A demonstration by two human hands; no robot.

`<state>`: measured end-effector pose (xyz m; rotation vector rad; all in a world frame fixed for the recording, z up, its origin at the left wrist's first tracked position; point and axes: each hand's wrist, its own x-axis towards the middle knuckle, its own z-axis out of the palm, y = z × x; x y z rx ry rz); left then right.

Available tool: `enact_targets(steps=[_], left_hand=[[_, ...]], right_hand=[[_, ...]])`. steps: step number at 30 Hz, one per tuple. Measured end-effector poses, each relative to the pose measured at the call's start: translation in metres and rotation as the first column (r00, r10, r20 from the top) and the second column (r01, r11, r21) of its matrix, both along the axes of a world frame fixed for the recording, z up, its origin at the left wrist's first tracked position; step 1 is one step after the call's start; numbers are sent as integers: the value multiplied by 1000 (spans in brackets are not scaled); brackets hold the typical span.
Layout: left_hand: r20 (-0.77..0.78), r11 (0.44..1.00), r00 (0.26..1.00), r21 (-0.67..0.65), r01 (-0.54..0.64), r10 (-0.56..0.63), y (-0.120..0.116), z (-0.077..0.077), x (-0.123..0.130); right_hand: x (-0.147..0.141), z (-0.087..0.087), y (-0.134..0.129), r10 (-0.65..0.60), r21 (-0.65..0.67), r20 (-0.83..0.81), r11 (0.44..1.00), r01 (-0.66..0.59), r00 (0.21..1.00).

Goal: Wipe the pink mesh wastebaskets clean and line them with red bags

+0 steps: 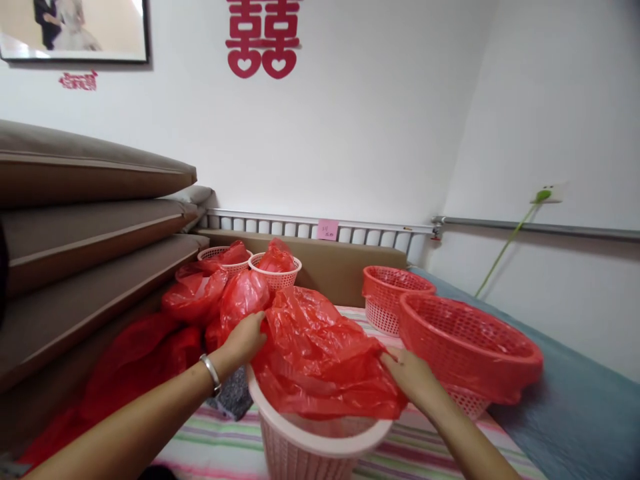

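Observation:
A red plastic bag point(325, 353) is spread between my hands over the mouth of a pale pink basket point(320, 437). My left hand point(249, 340) wears a silver bangle at the wrist and is closed on the bag's left edge. On the other side, my right hand point(406, 370) pinches the bag's right edge. The bag covers the back of the basket's opening, while the front rim shows below it. Just right of my right hand stands a large basket lined with red plastic point(465, 347), and behind it a smaller lined basket point(390, 300).
Two pale baskets point(277, 279) with red bags inside stand at the back. Red bags point(195, 297) lie on the left beside stacked cushions point(90, 233). A gray cloth point(233, 395) rests on the striped sheet point(215, 440). A radiator point(300, 223) lines the wall.

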<state>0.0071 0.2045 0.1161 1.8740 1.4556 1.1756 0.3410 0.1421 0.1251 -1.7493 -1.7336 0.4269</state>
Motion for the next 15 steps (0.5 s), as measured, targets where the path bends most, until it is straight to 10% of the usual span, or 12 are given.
enact_targets(steps=[5,15], left_hand=[[-37,994,997,91,67,-64,-10,12,8],[369,966,893,86,243,-257,-30,18,24]], right_hand=[[-2,21,-20,27,199,-5,980,-26,1000],[-23,-15,-30,156,361,-195,929,-77,968]])
